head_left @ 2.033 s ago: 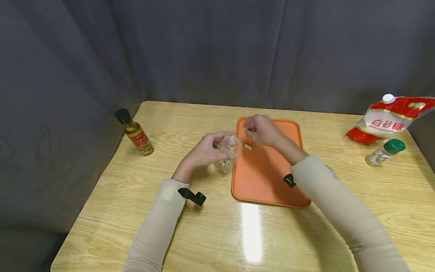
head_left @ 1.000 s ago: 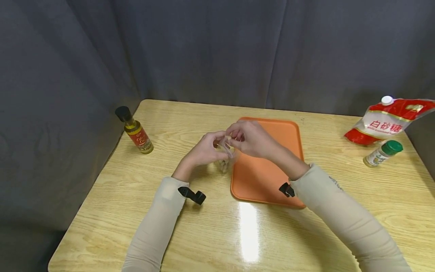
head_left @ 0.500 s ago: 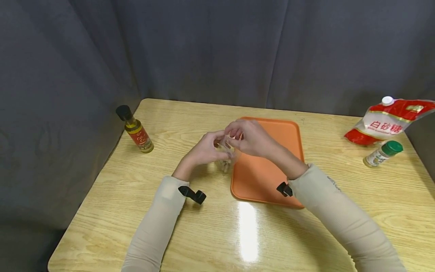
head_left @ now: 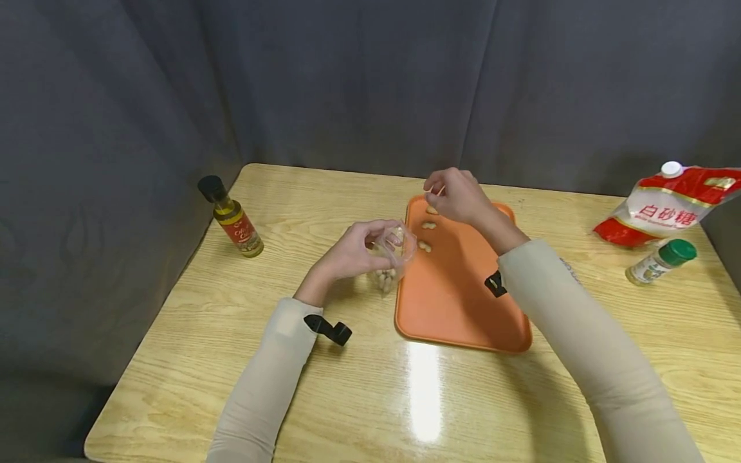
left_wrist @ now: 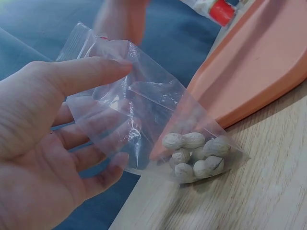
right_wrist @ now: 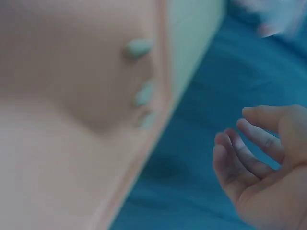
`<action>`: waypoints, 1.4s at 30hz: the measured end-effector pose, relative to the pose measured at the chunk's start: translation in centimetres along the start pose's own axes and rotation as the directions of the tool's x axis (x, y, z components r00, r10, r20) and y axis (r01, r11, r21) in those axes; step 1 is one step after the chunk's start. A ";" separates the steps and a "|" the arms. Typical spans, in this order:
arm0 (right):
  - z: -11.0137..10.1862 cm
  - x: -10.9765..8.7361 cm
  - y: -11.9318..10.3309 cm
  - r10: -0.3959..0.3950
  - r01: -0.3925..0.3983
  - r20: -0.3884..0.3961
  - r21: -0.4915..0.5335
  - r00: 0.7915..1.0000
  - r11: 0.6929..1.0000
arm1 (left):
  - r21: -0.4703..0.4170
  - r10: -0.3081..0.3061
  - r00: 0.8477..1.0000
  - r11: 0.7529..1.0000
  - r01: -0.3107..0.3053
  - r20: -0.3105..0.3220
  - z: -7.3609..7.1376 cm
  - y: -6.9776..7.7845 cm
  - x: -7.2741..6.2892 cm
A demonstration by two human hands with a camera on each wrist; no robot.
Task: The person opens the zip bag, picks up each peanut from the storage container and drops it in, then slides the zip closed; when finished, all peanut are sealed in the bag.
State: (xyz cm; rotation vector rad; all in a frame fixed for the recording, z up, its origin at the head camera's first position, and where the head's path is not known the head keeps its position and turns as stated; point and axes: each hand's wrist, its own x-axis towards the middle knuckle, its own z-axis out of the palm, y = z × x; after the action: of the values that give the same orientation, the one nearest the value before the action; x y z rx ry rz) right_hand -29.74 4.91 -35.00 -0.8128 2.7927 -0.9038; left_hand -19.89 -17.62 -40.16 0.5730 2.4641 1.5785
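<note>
My left hand (head_left: pixel 353 254) holds a clear zip bag (left_wrist: pixel 144 96) by its mouth, thumb on the near side and fingers behind. Several unshelled peanuts (left_wrist: pixel 196 153) lie in the bag's lower corner, beside the left edge of an orange tray (head_left: pixel 446 308). Over the tray's far end, my right hand (head_left: pixel 457 196) has loosely bent fingers; the right wrist view shows nothing between them. Three peanuts (head_left: pixel 428 226) lie in a row along the tray's left side, the farthest just below that hand.
An olive oil bottle (head_left: pixel 238 228) stands at the table's left edge. To the right are a red and white sugar bag (head_left: pixel 660 209) with a white cap and a green-lidded seasoning jar (head_left: pixel 660 262). A dark curtain (head_left: pixel 359 83) hangs behind the table.
My right hand went from the tray to the bag's mouth, then back over the tray's far end. Three peanuts now show on the tray. The left hand stays with the bag.
</note>
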 end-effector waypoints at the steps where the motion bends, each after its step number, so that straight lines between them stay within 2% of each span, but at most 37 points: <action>1: 0.3 0.4 0.7 0.028 -0.028 0.014 -0.017 1.000 0.999 | 0.002 0.002 1.000 1.000 -0.002 -0.002 0.0 0.0 0.0; 5: 1.8 1.6 3.4 0.113 -0.107 0.078 -0.079 0.991 0.991 | -0.010 0.008 1.000 1.000 -0.007 0.011 0.2 0.1 -0.1; 10: 3.4 2.0 5.4 0.127 -0.113 0.112 -0.124 0.986 0.986 | -0.044 0.021 0.999 0.999 -0.020 0.041 0.5 0.2 0.0; 19: 4.1 1.8 6.0 0.114 -0.104 0.075 -0.122 0.991 0.987 | -0.045 0.025 0.999 0.999 -0.023 0.032 0.4 0.6 0.2; 29: 4.0 1.5 6.1 0.118 -0.106 0.091 -0.132 0.989 0.986 | -0.055 0.014 0.999 0.998 -0.012 0.048 0.4 0.4 0.1; 35: 3.0 1.2 5.1 0.032 -0.022 0.071 -0.132 0.997 0.991 | -0.049 0.007 0.999 0.999 -0.005 0.040 0.2 0.3 0.0; 38: 2.5 0.9 4.0 -0.062 0.067 0.047 -0.122 0.997 0.990 | -0.034 -0.001 1.000 0.999 0.002 0.031 0.1 0.2 0.0; 42: 1.6 0.3 1.8 -0.181 0.182 0.013 -0.107 0.983 0.978 | -0.022 -0.009 1.000 1.000 0.009 0.022 -0.1 0.2 -0.1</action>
State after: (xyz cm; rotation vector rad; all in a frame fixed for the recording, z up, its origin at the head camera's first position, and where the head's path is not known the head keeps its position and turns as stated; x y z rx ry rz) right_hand -30.41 5.14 -37.33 -1.0998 2.8201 -0.7796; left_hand -19.77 -17.72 -39.94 0.5716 2.4272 1.5859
